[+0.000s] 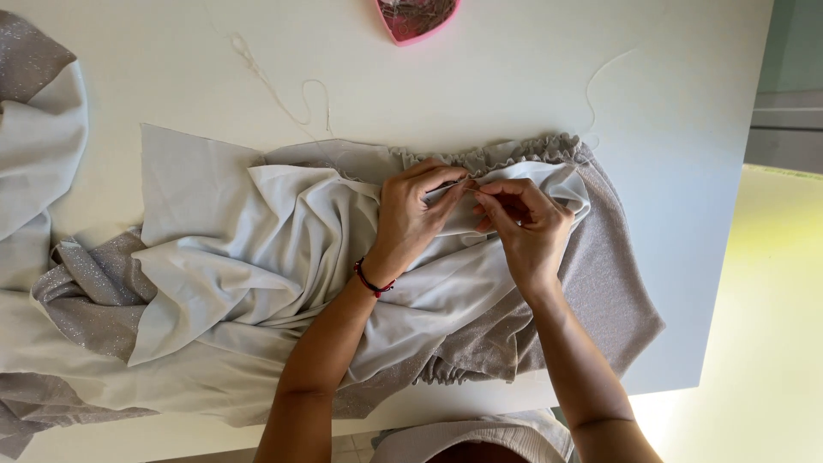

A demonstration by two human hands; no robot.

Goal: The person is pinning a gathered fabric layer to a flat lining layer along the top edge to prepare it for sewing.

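- The left hand (413, 214) lies on a heap of pale grey lining fabric (249, 249), its fingers curled close and pinching a fold of the cloth at the fingertips.
- The right hand (525, 225) meets it just beside, thumb and forefinger pressed narrowly together on the same fold; whether they hold a needle cannot be told.
- A red and dark bracelet (374, 283) circles the left wrist.
- The lining is joined to a glittery taupe fabric (600, 283) with a gathered, ruffled edge (506, 153) running just above the hands.
- The whole garment sprawls across the middle of a white table (514, 69), spilling towards its left and near edges.
- More of the same two cloths lies bunched at the table's left side (43, 154).
- Loose white thread (283, 99) trails over the bare tabletop beyond the garment; another strand (600, 77) curls to the right.
- A pink heart-shaped dish (416, 17) sits at the far edge, partly cut off.
- Right of the table the pale floor (754, 343) glows in bright yellowish light.
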